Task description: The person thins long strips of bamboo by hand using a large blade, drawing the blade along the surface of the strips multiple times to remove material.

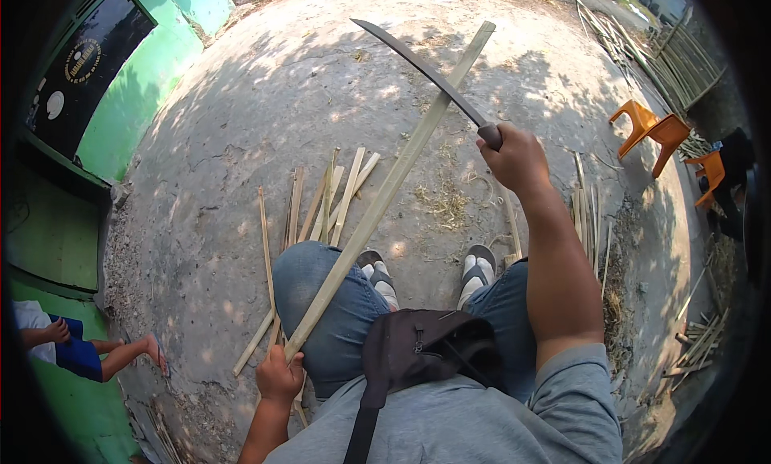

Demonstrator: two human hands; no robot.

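Note:
My left hand is closed around the near end of a long, pale bamboo strip, beside my left knee. The strip slants up and away to the right, its far end raised ahead of me. In my right hand is the dark handle of a machete, held out at the right. Its long, slightly curved blade points to the far left and crosses the strip near the strip's far end. Whether the blade touches the strip or only passes over it, I cannot tell.
Several cut bamboo strips lie by my left leg, and more at my right. Orange plastic chairs stand at the right, near a bamboo pile. At the left, a person's leg extends beside a green wall.

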